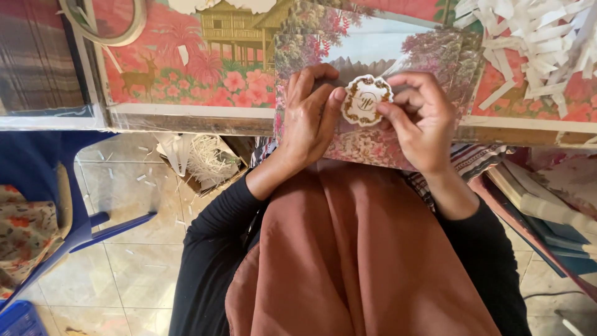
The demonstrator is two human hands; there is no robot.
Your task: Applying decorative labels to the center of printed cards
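Hands raised over table edge (205, 118) | left hand (309, 118), right hand (420, 118) pinch white scalloped sticker (366, 100)

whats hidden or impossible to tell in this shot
Head view only:
- Sticker: back face turned away; fingertips of left hand and right hand cover its edges.
- Card: middle hidden by both hands.
- Paper strips: pile cut off by top-right edge.
- Tape roll: cut off by top edge.
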